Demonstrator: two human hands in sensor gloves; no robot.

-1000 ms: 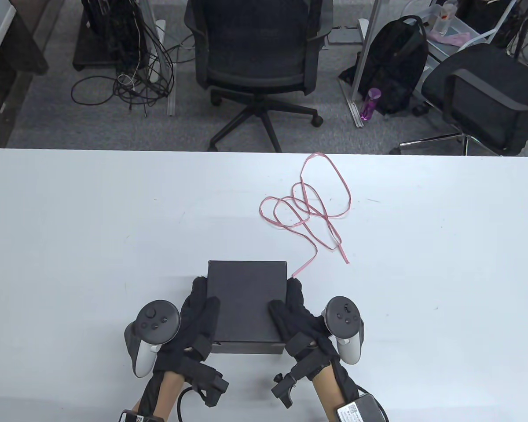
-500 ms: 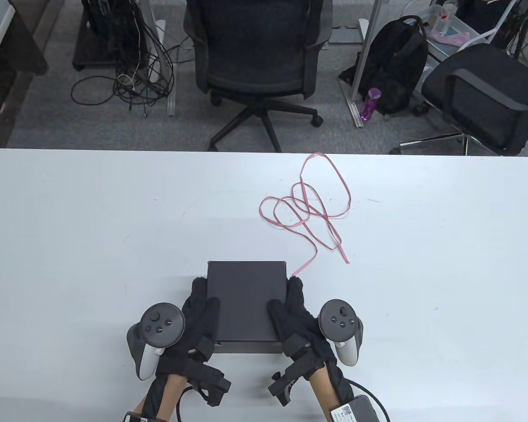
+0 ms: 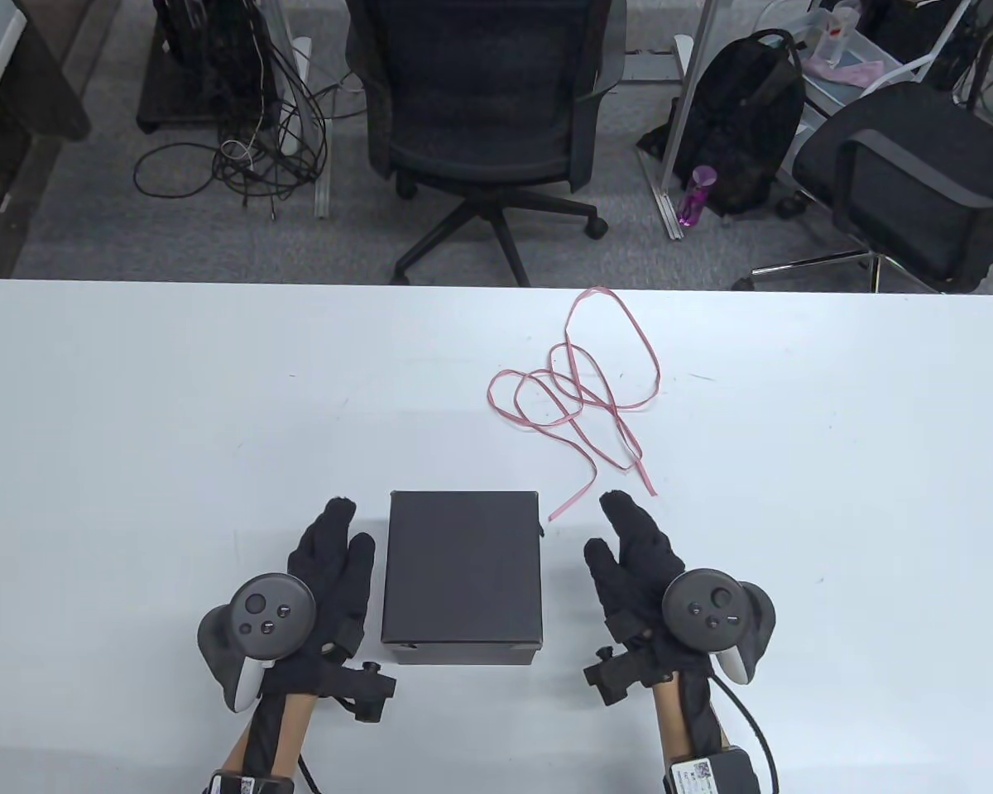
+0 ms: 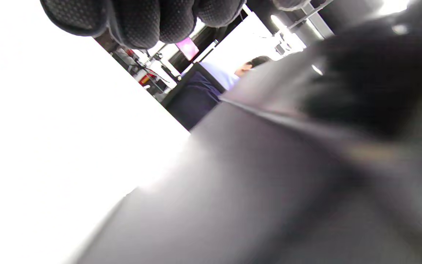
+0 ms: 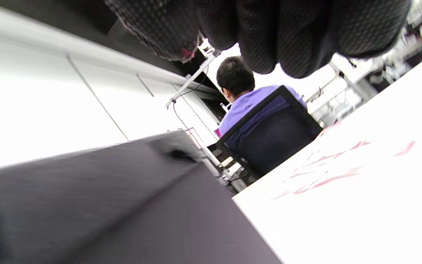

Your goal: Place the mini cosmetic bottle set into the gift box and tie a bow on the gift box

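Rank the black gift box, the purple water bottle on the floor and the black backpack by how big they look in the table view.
Largest to smallest as they look:
1. black gift box
2. black backpack
3. purple water bottle

The box lies much nearer the camera, so its lead over the backpack is unsure; in real life the backpack may be larger.

grey carpet floor [image 3: 116, 240], two black office chairs [image 3: 484, 107], backpack [image 3: 749, 116], tangled cables [image 3: 248, 157].

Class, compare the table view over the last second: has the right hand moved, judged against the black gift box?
Yes. The right hand has let go of the black gift box and moved out to its right; bare table now shows between them.
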